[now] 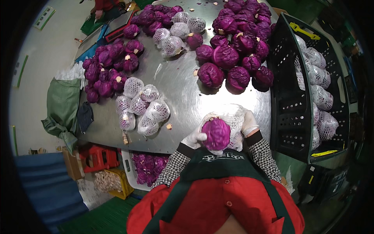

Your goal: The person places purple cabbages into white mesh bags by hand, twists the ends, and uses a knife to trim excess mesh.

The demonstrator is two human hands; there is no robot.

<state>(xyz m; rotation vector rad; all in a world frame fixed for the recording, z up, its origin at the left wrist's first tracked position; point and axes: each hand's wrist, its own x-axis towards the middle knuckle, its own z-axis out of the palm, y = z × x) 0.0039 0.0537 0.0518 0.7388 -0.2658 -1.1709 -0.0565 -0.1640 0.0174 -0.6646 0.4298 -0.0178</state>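
A bare red cabbage [216, 134] sits in my left hand [195, 138], which wears a white glove. Its thumb rests on the cabbage's side, and the other fingers are partly hidden behind it. Gloved as well, my right hand [248, 122] grips white foam netting [233, 117] at the right of the cabbage. Some of this netting passes behind the cabbage, and how far it wraps round cannot be seen. Both hands are close to the apron at the near edge of the steel table [181, 93]. Beyond them lie loose red cabbages [225, 55], with a few leaf scraps around.
Several net-sleeved cabbages [149, 108] lie left of my hands, near more loose cabbages [106, 67]. A tall black crate [289, 117] with netted cabbages borders the right side. Below the table's left edge stands a white basket [128, 172] of cabbages. Another person [106, 7] is at the far left.
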